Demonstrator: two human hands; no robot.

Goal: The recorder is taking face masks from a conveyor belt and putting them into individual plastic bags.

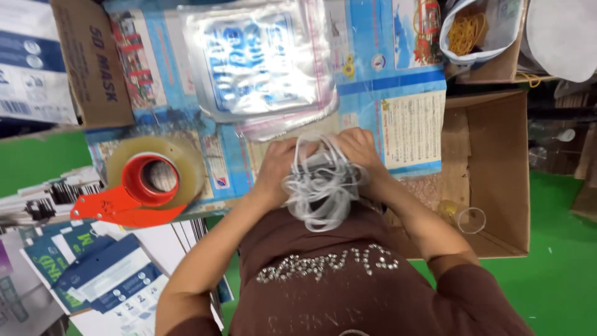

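Both my hands grip one bundle of grey face masks (320, 186) with white ear loops, held close to my chest above the table edge. My left hand (277, 168) closes on the bundle's left side. My right hand (360, 152) closes on its right side, with loops curling over the fingers. Just beyond the hands lies a stack of clear plastic bags (261, 59) with blue print.
A tape dispenser (134, 196) with an orange handle and a clear tape roll sits at the left. Printed blue packaging sheets (106, 274) lie at the lower left. An open cardboard box (497, 168) stands to the right. A bag of yellow rubber bands (466, 28) is at the top right.
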